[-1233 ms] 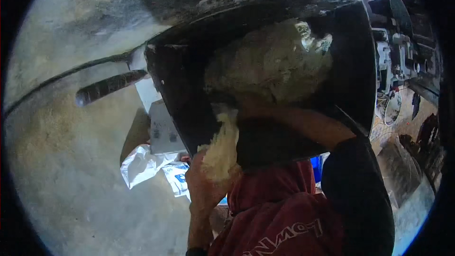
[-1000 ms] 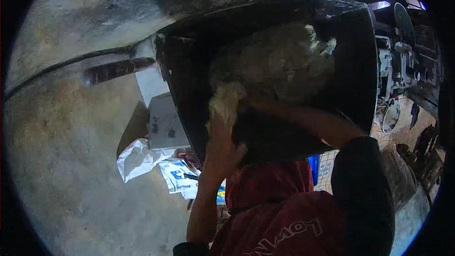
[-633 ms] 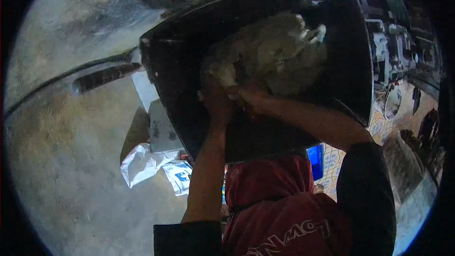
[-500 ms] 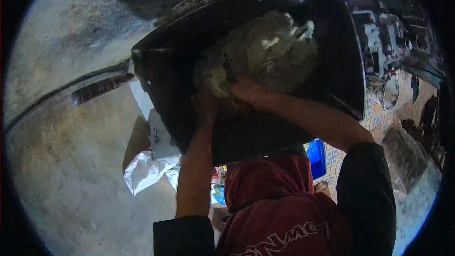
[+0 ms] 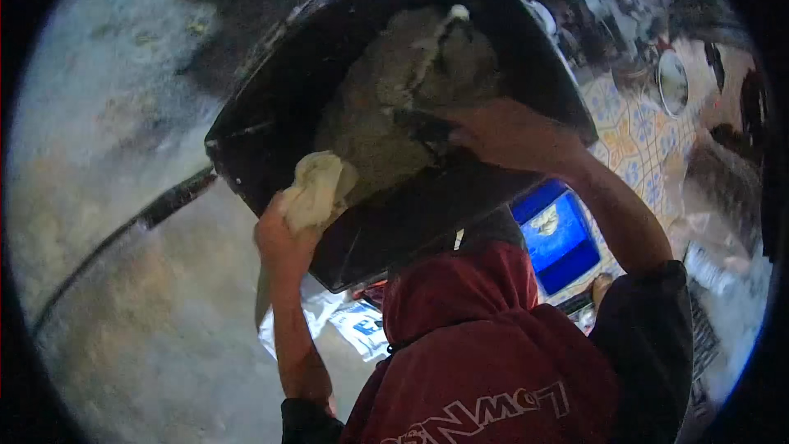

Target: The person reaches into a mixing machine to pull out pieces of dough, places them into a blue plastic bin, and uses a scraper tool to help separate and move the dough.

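Observation:
A large black open-topped tub [image 5: 288, 99] holds a pale greyish, dough-like mass [image 5: 378, 74] with white patches and a ragged crack. My left hand [image 5: 283, 234], at the tub's lower left, grips a cream lump [image 5: 316, 177] of the same soft-looking material. My right hand [image 5: 501, 136] is inside the tub at the lower right of the mass, reaching leftward onto it; its fingers are blurred and in shadow, so their grip is unclear.
A blue plastic container [image 5: 551, 238] lies below right on a patterned tiled floor [image 5: 625, 115]. White bags [image 5: 353, 329] lie under the tub. Metal machinery [image 5: 600, 0] and a round metal vessel [image 5: 672, 82] are at upper right. A red hooded garment [image 5: 485, 362] fills the lower middle.
The view has turned. My left hand, earlier pushed into the mass beside my right, has drawn out leftward and down with a cream lump. My right hand has shifted right and up in the picture.

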Demonstrator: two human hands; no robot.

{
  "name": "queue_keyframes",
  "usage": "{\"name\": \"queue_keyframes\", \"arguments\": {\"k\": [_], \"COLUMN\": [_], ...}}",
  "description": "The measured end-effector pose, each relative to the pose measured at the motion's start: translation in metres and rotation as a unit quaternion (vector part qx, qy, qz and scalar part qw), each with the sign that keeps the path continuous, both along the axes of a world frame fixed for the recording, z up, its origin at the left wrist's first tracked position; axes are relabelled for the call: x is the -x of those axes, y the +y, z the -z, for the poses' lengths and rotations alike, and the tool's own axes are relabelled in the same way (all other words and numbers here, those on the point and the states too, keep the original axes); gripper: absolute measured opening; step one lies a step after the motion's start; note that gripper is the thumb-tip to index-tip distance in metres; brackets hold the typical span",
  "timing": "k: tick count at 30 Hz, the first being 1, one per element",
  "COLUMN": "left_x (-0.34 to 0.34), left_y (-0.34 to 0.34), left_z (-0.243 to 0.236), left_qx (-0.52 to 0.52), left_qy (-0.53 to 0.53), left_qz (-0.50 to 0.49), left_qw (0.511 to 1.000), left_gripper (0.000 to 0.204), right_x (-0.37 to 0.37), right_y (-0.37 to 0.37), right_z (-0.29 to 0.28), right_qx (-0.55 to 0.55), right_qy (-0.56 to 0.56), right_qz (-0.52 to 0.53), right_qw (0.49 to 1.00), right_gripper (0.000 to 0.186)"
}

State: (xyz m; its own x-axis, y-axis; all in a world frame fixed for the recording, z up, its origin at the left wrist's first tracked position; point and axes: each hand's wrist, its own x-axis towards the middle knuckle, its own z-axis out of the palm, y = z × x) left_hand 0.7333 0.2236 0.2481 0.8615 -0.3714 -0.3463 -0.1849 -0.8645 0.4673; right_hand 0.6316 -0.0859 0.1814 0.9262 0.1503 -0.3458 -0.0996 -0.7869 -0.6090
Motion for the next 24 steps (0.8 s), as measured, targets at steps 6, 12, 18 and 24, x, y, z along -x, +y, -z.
{"name": "queue_keyframes", "arguments": {"k": [6, 12, 18, 24], "left_x": [-0.009, -0.054, -0.015, 0.172], "left_y": [0.011, 0.029, -0.074, -0.232], "left_z": [-0.08, -0.227, -0.245, -0.11], "left_qx": [0.019, 0.232, 0.091, 0.071], "left_qy": [-0.095, -0.229, -0.214, 0.282], "left_qz": [0.086, -0.073, 0.273, 0.65], "left_qw": [0.992, 0.942, 0.934, 0.702], "left_gripper": [0.039, 0.067, 0.078, 0.115], "right_x": [0.018, 0.065, 0.197, 0.417], "right_y": [0.024, 0.031, 0.017, 0.062], "right_z": [-0.022, -0.05, -0.078, -0.031], "right_qx": [-0.047, -0.062, -0.132, -0.203], "right_qy": [0.044, -0.114, -0.056, -0.041], "right_qz": [0.083, 0.158, 0.425, 0.779], "right_qw": [0.994, 0.979, 0.894, 0.592], "right_gripper": [0.034, 0.033, 0.026, 0.031]}}
